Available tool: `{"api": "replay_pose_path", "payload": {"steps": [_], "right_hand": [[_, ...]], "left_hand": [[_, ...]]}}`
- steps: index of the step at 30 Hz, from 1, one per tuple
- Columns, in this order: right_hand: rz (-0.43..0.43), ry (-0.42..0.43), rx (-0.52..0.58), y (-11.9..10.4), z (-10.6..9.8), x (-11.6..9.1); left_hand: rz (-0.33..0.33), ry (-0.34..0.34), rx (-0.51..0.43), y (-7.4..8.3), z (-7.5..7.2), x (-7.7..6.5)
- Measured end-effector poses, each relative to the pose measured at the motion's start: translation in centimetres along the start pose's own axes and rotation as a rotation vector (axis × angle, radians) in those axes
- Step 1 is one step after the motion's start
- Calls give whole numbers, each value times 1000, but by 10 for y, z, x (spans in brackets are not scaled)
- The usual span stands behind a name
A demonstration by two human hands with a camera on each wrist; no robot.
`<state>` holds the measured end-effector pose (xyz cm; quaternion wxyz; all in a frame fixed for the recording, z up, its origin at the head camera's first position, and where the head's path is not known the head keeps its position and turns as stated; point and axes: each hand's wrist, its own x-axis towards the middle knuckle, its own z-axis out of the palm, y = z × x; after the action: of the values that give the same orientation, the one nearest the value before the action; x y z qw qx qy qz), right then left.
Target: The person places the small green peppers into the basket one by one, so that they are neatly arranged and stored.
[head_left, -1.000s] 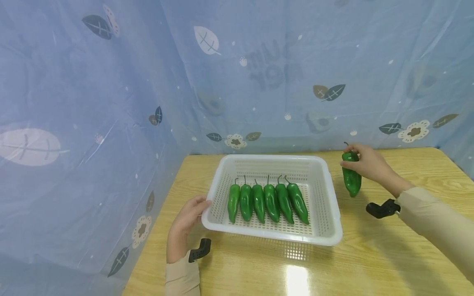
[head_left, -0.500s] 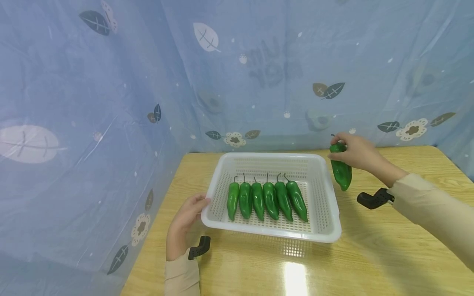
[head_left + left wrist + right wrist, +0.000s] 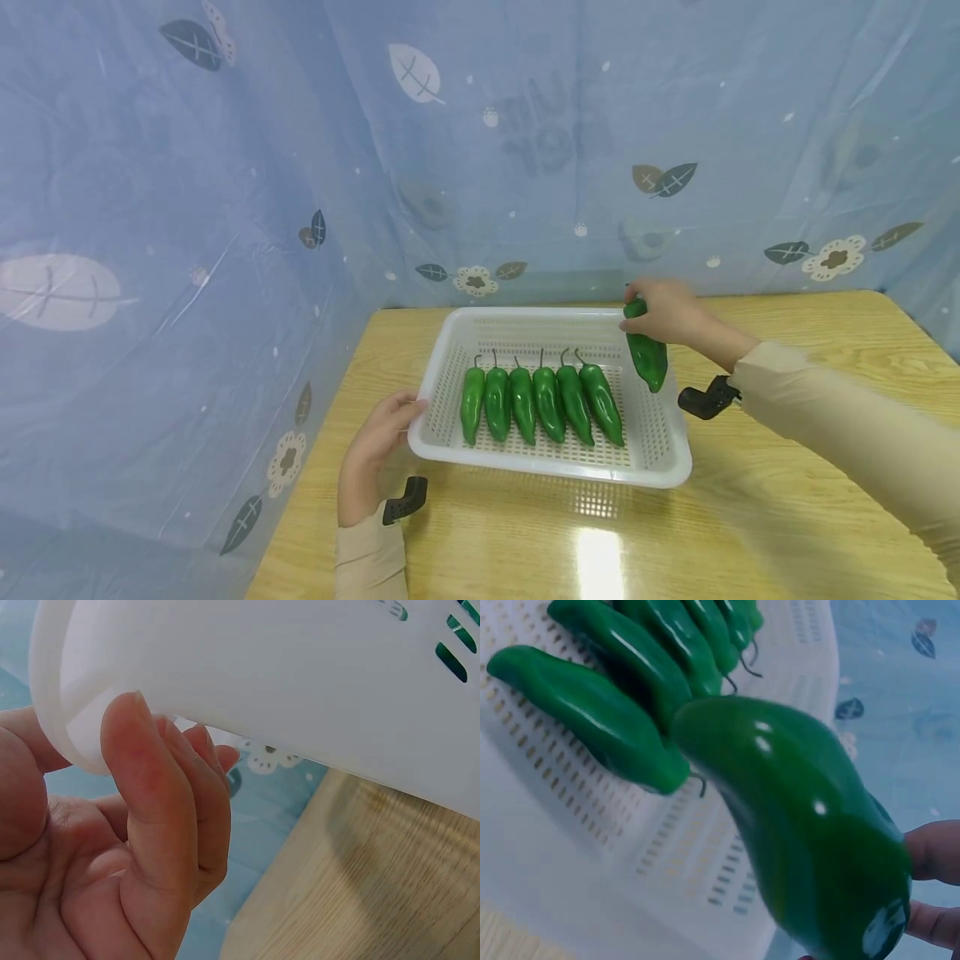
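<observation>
A white plastic basket (image 3: 540, 474) with slotted walls stands on the table, and several green peppers (image 3: 522, 406) lie side by side in it, stems toward the far wall. My left hand (image 3: 378, 437) grips the basket's left rim; the left wrist view shows its bent fingers (image 3: 154, 780) against the underside of the rim. Over the basket's right end, my right hand (image 3: 667, 314) pinches another green pepper (image 3: 648, 360) near its stem, tip hanging down. In the right wrist view this held pepper (image 3: 795, 810) appears large, above the basket, with part of the fingers hidden behind it.
The wooden table (image 3: 810, 383) extends to the right of the basket and in front of it. A blue curtain (image 3: 525, 167) printed with leaves and flowers hangs behind the table and along its left side.
My right hand has carried the pepper leftward from beside the basket to over its right end. The left hand keeps its hold on the rim, and the peppers inside lie as before.
</observation>
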<state>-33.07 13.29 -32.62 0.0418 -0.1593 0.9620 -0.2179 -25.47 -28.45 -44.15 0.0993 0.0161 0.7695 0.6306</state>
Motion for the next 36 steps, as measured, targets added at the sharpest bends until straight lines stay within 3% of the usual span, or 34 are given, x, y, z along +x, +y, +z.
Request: {"api": "replay_pose_path", "payload": {"steps": [17,23,31,36], "right_hand": [[12,-111,-121,-15,41,16],[52,-162,-163,-17,48,17],[32,-131,-191,-21,54,13],[31,-157,-185,-22,59,10]], "left_hand": [[6,-6,9,-1,0,0],[-6,-7,-9,-1,0,1],[-7,-4,-2,0,0,0],[-20,4,0,0,1,0]]}}
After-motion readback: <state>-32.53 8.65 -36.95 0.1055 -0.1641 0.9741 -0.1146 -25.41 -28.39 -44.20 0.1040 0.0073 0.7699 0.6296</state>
